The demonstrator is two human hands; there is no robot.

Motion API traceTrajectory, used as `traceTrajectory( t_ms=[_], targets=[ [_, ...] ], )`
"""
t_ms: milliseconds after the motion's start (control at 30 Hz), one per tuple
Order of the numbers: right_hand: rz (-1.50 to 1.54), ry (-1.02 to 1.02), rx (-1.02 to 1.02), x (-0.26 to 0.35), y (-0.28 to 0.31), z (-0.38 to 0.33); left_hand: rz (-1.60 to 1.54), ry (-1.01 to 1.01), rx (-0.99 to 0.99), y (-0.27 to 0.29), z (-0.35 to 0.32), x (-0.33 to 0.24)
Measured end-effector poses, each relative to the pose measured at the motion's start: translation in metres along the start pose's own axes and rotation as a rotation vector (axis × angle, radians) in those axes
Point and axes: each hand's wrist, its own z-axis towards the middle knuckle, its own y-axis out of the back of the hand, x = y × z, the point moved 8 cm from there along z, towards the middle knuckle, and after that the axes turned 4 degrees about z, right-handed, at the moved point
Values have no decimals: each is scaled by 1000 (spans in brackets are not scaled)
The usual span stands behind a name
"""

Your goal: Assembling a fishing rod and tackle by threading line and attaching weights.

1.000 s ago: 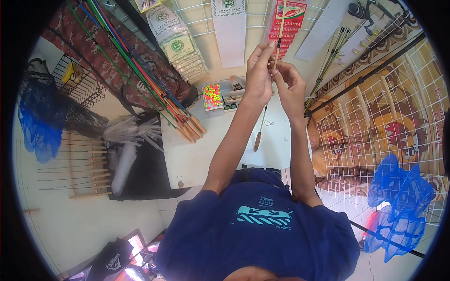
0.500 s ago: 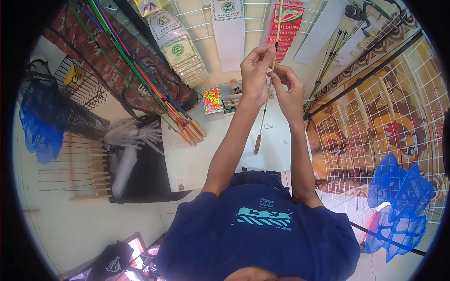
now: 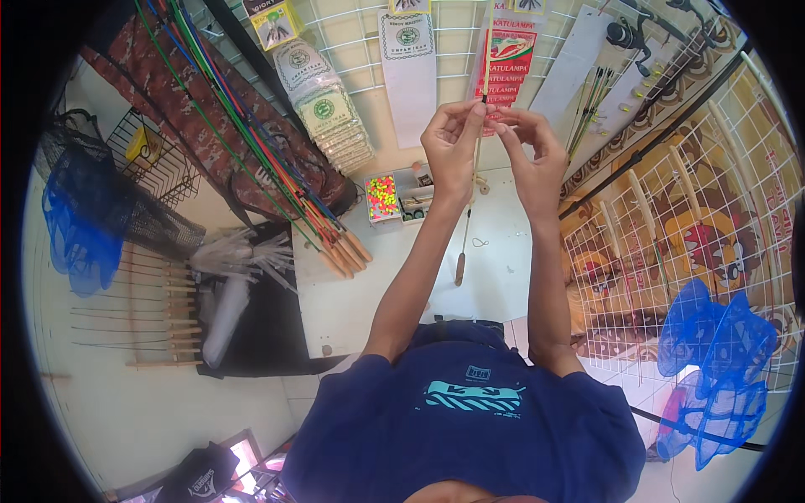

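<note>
A thin pale fishing rod [image 3: 478, 159] rises from its brown wooden handle [image 3: 459, 270], which lies over the white table, up past my fingers. My left hand [image 3: 451, 158] pinches the rod between thumb and fingers, just below a dark band on it. Beside it on the right, my right hand [image 3: 537, 159] has thumb and forefinger pressed together close to the rod, its other fingers bent over. What lies in that pinch is too small to make out. A small loop of thin line [image 3: 480, 243] shows right of the handle.
On the white table [image 3: 377, 306] stand a box of bright coloured beads [image 3: 383, 198] and a bundle of rods with wooden handles [image 3: 345, 251]. Bait packets [image 3: 335, 117] hang on the wall grid. Blue nets [image 3: 717, 335] hang at right, more nets [image 3: 80, 226] at left.
My right hand has shifted rightward, its thumb and fingers spreading wider. The rod's dark band now sits right above my left fingertips. The whole view has slid slightly.
</note>
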Motion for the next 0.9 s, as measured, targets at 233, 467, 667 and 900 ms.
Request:
traceTrajectory(
  t_ms=[233, 467, 667, 900],
  targets=[
    [-10, -21, 58, 2, -5, 14, 54, -50, -2, -2, -3, -2],
    [-47, -14, 33, -1, -3, 20, 86, -82, 2, -4, -7, -10],
    [-23, 106, -33, 35, 7, 57, 154, -31, 93, -6, -5, -8],
    [289, 70, 44, 68, 9, 108, 292, -34, 146, -9, -7, -21]
  ],
)
